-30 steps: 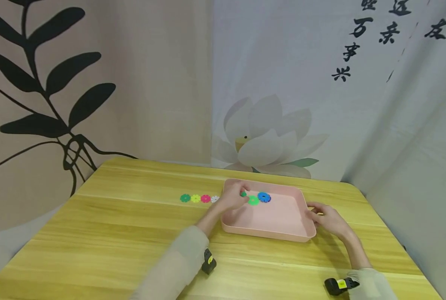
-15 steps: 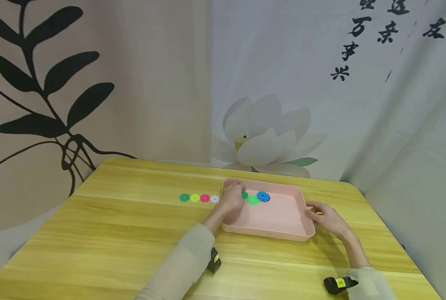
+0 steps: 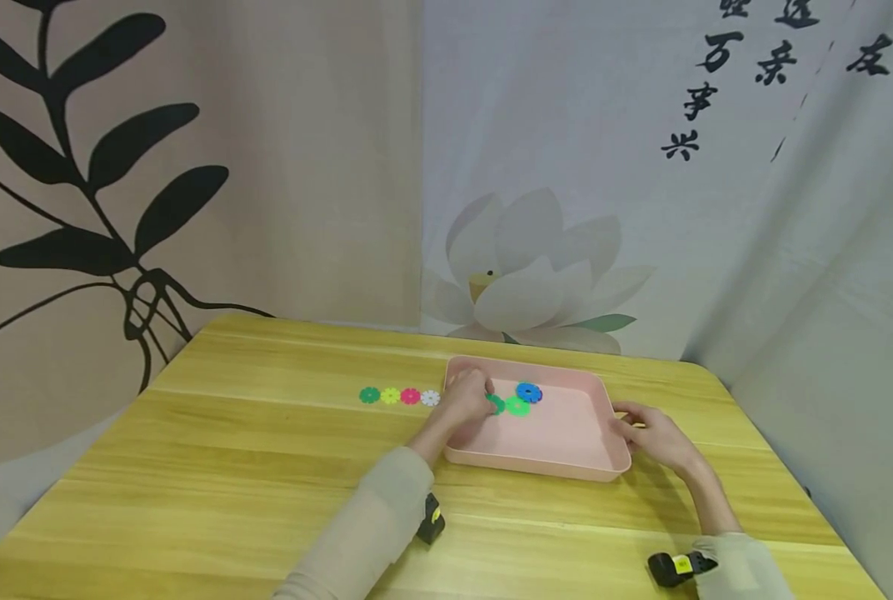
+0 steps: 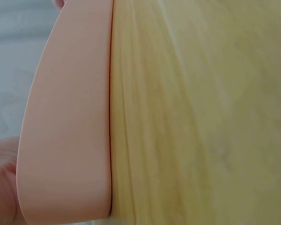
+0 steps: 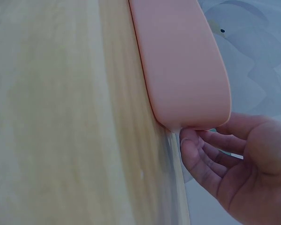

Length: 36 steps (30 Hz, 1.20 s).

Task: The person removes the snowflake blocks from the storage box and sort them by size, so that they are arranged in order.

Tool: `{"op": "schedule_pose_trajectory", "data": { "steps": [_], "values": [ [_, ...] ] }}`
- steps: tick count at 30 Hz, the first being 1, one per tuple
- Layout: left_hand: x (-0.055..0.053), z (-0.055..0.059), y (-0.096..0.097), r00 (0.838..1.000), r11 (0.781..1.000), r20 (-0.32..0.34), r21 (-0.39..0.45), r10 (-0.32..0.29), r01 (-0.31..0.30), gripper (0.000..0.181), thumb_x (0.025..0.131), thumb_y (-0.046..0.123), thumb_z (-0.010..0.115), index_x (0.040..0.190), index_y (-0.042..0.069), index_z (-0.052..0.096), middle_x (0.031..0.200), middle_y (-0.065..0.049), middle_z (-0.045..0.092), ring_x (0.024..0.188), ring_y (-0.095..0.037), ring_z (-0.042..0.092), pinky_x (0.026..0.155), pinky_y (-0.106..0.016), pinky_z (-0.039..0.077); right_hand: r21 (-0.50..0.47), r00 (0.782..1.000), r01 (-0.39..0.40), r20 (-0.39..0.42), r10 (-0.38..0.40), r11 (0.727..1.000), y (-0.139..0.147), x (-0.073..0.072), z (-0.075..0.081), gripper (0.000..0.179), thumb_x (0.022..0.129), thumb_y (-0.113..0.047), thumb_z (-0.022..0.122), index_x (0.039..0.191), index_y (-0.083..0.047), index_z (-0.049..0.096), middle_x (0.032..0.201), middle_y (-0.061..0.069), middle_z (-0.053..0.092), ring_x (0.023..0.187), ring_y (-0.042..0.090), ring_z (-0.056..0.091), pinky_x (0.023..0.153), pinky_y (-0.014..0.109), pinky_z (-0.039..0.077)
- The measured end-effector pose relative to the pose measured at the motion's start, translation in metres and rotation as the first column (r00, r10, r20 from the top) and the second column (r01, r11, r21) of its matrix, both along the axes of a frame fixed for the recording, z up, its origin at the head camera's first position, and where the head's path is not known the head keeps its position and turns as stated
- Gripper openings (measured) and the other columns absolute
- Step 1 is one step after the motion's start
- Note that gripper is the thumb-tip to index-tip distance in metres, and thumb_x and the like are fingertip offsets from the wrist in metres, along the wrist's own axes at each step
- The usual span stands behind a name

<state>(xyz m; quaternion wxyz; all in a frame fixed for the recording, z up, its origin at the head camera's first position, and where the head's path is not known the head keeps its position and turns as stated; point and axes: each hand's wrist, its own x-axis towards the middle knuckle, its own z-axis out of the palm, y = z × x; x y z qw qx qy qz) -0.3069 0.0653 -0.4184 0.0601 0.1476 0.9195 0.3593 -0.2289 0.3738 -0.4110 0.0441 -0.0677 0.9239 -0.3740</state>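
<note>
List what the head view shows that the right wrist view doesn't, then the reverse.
Only head: the left hand, discs, the inside of the tray, sleeves, wrist cameras, the lettering and plant print. Only right wrist: the palm of the right hand, up close. Both: the tray, the right hand, the table and flower print.

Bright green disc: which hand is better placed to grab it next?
Probably the left hand: it's over the pink tray, near the bright green disc; the right hand holds the tray's right edge.
</note>
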Motion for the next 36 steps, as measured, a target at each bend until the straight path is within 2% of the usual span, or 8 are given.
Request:
{"op": "schedule_pose_trajectory", "data": {
  "steps": [3,6,12,17,21,28,33,36],
  "values": [
    [0.001,0.0,0.001,1.0,1.0,0.011,-0.014,0.011,-0.011,0.016,0.083,0.011,0.084,0.086,0.005,0.069,0.082,-0.001,0.065,0.086,-0.018,0.056,0.091,-0.037,0.046,0.003,1.0,-0.002,0.0,0.002,1.0,0.0,0.0,0.0,0.05,0.104,-0.017,0.057,0.141,0.016,0.044,0.105,0.017,0.064,0.085,0.022,0.061,0.071,0.031,0.055],
    [0.004,0.001,0.001,0.999,1.0,0.029,-0.009,0.018,-0.018,0.019,0.084,0.012,0.084,0.081,0.007,0.066,0.074,0.0,0.06,0.078,-0.017,0.053,0.082,-0.033,0.045,0.0,1.0,-0.003,-0.001,0.003,1.0,0.0,0.0,0.0,0.05,0.105,-0.016,0.056,0.141,0.015,0.044,0.106,0.018,0.063,0.084,0.022,0.06,0.07,0.031,0.055],
    [0.007,0.002,-0.001,0.999,1.0,0.045,0.001,0.014,-0.014,0.027,0.08,0.014,0.088,0.088,0.005,0.064,0.079,-0.001,0.058,0.079,-0.018,0.051,0.075,-0.03,0.044,0.004,1.0,-0.005,-0.001,0.005,1.0,0.0,0.0,0.001,0.05,0.105,-0.018,0.056,0.141,0.015,0.044,0.109,0.019,0.063,0.085,0.022,0.061,0.07,0.032,0.055],
    [0.009,0.004,-0.002,0.997,1.0,0.077,0.011,0.006,-0.007,0.032,0.073,0.011,0.092,0.083,0.006,0.062,0.08,-0.002,0.057,0.079,-0.018,0.05,0.07,-0.028,0.044,0.007,1.0,-0.002,-0.003,0.002,1.0,0.0,-0.001,0.001,0.05,0.105,-0.017,0.056,0.141,0.016,0.044,0.107,0.018,0.063,0.085,0.022,0.061,0.071,0.033,0.055],
    [0.009,0.004,-0.002,0.997,0.999,0.074,0.031,-0.012,0.01,0.03,0.076,0.009,0.089,0.085,0.007,0.061,0.078,-0.001,0.056,0.075,-0.017,0.05,0.066,-0.026,0.04,0.002,1.0,-0.003,-0.004,0.003,1.0,0.0,-0.001,0.0,0.051,0.104,-0.016,0.057,0.141,0.016,0.043,0.106,0.017,0.063,0.085,0.022,0.061,0.071,0.031,0.055],
    [0.011,0.006,-0.005,0.997,0.985,0.055,0.17,-0.046,0.036,0.013,0.088,0.002,0.076,0.089,0.004,0.064,0.072,-0.001,0.062,0.068,-0.015,0.056,0.059,-0.022,0.044,-0.005,1.0,-0.005,-0.008,0.005,1.0,0.0,0.001,0.0,0.05,0.104,-0.016,0.057,0.14,0.016,0.044,0.108,0.018,0.063,0.085,0.022,0.062,0.071,0.031,0.055],
    [0.015,0.013,-0.014,0.996,0.953,0.0,0.292,-0.087,0.083,0.008,0.09,-0.004,0.07,0.092,-0.001,0.062,0.077,-0.004,0.06,0.067,-0.014,0.054,0.057,-0.021,0.045,0.002,1.0,-0.006,-0.01,0.006,1.0,-0.001,0.001,0.001,0.05,0.104,-0.017,0.057,0.14,0.016,0.044,0.108,0.018,0.063,0.085,0.022,0.061,0.071,0.031,0.055],
    [0.015,0.016,-0.021,0.995,0.926,-0.01,0.364,-0.102,0.098,0.006,0.092,-0.005,0.067,0.093,-0.003,0.062,0.075,-0.007,0.06,0.062,-0.021,0.058,0.054,-0.021,0.047,0.002,1.0,-0.007,-0.008,0.007,1.0,-0.001,0.001,0.001,0.05,0.104,-0.017,0.057,0.14,0.016,0.044,0.108,0.018,0.063,0.085,0.022,0.062,0.071,0.031,0.055]
  ]
}}
